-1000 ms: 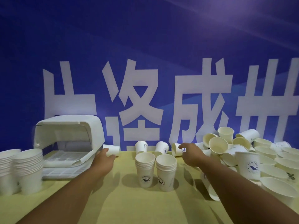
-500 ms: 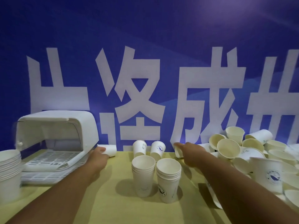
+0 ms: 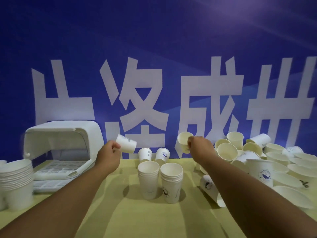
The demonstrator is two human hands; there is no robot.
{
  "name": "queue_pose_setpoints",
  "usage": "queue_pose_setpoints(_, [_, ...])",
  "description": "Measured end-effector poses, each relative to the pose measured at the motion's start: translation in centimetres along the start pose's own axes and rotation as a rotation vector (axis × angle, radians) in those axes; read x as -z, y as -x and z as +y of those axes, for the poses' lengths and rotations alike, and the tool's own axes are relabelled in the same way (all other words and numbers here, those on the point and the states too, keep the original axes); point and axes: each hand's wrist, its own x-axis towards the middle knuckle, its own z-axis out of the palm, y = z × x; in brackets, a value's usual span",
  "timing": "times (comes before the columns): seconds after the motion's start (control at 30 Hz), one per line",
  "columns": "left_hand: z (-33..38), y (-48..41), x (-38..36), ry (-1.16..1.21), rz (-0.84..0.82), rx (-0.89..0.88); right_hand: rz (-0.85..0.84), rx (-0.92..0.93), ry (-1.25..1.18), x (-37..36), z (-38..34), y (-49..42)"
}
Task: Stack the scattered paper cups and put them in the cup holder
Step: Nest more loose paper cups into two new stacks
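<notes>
Each hand's grip is closed on one white paper cup, left hand (image 3: 109,150) holding the tilted cup (image 3: 126,145), right hand (image 3: 199,146) its cup (image 3: 183,141), both lifted above the two upright stacks (image 3: 160,179) at centre frame.

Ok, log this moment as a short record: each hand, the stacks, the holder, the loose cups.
left hand: holds one small cup, lifted, tilted
right hand: holds one cup, lifted, on its side
centre stacks: two, upright, side by side
cup holder: far left, lid open
left-edge stacks: upright, outside the holder
loose pile: unsorted, right side
</notes>
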Motion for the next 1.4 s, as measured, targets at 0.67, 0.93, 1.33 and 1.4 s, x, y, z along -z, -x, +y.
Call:
queue_pose_setpoints(0.67, [6.3,9.8,3.9,-0.191,-0.185,-0.313,-0.166,0.060,-0.594,7.5,-3.9,10.0])
queue_pose_setpoints(0.93, [5.6,10.1,1.4,-0.076,-0.343,-0.187,-0.296,-0.037,-0.735,4.6,-4.4,10.6])
queue_pose_setpoints(1.33, [2.9,8.5,-1.7,0.130,-0.399,-0.004,-0.478,-0.134,-1.049,1.1,-4.2,8.8])
queue_pose_setpoints(1.4, [2.8,7.6,-1.5,0.221,-0.435,0.023,-0.465,-0.198,-1.132,1.1,-3.9,7.7])
